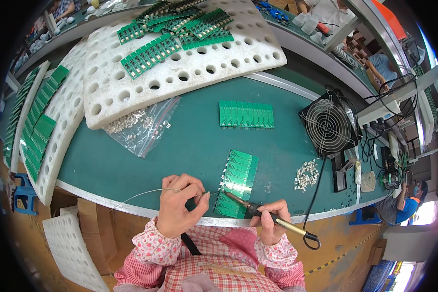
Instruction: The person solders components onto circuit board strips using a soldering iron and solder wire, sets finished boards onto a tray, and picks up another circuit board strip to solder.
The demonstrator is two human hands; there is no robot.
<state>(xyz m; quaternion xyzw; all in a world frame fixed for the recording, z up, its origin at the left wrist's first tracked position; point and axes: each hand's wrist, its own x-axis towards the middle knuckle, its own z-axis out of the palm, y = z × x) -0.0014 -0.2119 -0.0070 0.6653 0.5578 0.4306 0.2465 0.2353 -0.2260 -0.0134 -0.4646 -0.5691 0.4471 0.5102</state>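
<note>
My left hand [181, 204] pinches a thin length of solder wire [146, 194], whose loose end curves away to the left. In my right hand [273, 221] is a soldering iron [250, 207] with a dark grip and a yellowish handle end. The iron's tip and the wire's end come together at the left edge of a green circuit board panel [238, 177], lying near the table's front edge. Whether the tip touches a pin is too small to tell. A second green circuit board panel [246, 115] lies flat farther back, with pins along its near edge.
White foam boards with holes [146, 100] carry several stacked green panels at the back and left. Under the foam's edge sits a plastic bag of small white connectors [143, 126]. Loose white connectors [306, 175] lie at right, beside a black fan [328, 124] and the iron's cable [315, 197].
</note>
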